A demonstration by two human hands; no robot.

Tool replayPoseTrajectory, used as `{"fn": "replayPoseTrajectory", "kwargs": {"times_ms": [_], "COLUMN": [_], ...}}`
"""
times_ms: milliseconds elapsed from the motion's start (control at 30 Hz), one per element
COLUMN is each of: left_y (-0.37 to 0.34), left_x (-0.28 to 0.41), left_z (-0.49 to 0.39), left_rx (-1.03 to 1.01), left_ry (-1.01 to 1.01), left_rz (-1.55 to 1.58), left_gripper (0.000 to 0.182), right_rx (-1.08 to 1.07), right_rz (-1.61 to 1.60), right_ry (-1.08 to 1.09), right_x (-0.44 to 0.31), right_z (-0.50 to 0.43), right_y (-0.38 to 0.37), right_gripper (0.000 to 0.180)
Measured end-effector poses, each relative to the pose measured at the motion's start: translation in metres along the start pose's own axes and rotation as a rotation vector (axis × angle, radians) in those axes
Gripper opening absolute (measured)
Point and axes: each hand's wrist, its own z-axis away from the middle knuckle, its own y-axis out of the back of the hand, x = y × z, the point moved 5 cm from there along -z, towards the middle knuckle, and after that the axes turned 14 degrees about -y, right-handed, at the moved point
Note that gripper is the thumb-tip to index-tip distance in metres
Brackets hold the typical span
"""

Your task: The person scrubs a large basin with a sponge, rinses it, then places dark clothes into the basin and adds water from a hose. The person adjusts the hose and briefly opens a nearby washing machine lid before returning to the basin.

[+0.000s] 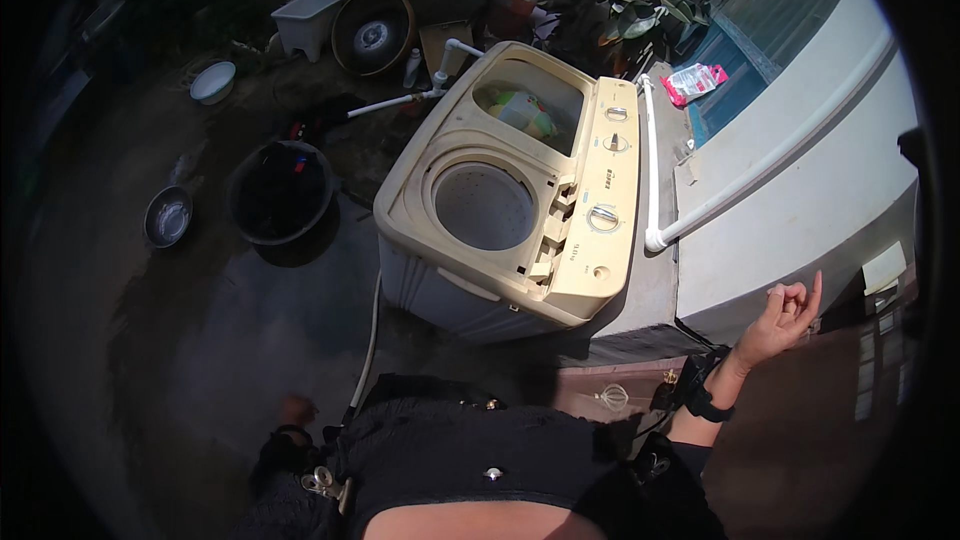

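Note:
My right hand (784,319) is raised at the right, beside the white wall ledge. One finger points out and the others are loosely bent, with nothing visible in them. Low on the left, my left hand (298,411) hangs in shadow, too dim to show its fingers. Before me stands a cream twin-tub washing machine (465,281). Its round spin tub (484,206) is uncovered, with no clothes visible inside. Light patterned cloth (521,112) bulges in the wash tub behind it. Several knobs, among them the timer knob (604,217), line the control panel (592,262).
Left of the machine, a large basin (328,176) holds dark clothes (274,191). A metal bowl (169,217) and white basin (213,82) sit on the wet ground. White pipes (652,165) run along the wall. A pink-and-white packet (694,82) lies by a potted plant (645,0).

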Motion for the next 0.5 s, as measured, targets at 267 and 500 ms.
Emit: {"fn": "replayPoseTrajectory", "kwargs": {"times_ms": [267, 500], "left_y": [-0.021, -0.060], "left_x": [0.022, 0.045], "left_z": [0.047, 0.023], "left_rx": [0.150, 0.353], "left_ry": [0.004, 0.009], "left_rz": [0.393, 0.183], "left_gripper": [0.033, 0.017], "right_rx": [-0.626, -0.481], "right_rz": [0.298, 0.266], "right_ry": [-0.252, -0.332], "right_x": [0.052, 0.104], "right_z": [0.179, 0.180], "right_y": [-0.110, -0.112], "right_gripper": [0.034, 0.028]}}
